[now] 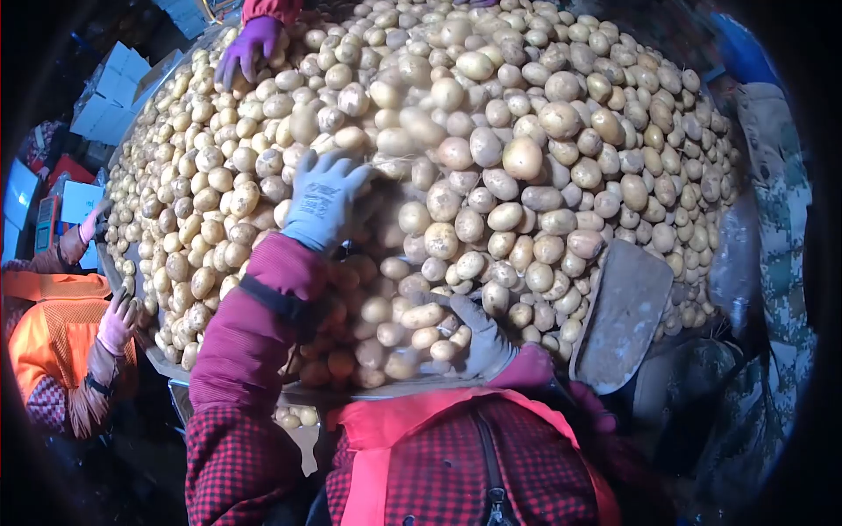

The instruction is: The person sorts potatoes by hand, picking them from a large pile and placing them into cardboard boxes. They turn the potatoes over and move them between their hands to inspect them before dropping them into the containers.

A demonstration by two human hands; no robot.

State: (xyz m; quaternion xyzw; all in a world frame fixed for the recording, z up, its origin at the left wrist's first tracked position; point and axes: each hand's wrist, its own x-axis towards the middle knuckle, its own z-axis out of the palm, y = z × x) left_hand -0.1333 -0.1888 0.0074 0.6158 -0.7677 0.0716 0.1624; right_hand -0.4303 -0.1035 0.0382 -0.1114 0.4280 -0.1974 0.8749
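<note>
My left hand (320, 200), in a light grey-blue glove, reaches into the middle of a big heap of potatoes (504, 215). Its fingers are spread and touch potatoes at the far side of a hollow in the heap. Closer to me, my right hand (484, 340) in a grey glove lies low beside several small potatoes (425, 316) at the front edge. Its visible fingers stretch to the left against them, partly hidden by the potatoes. Some potatoes between my hands and above them are blurred by motion.
A flat grey scoop-like board (624, 307) rests on the right of the heap. Another person's purple-gloved hand (250, 48) touches potatoes at the far left. A person in an orange vest (66, 337) stands left. White boxes (114, 92) are stacked behind; camouflage cloth (785, 245) is at right.
</note>
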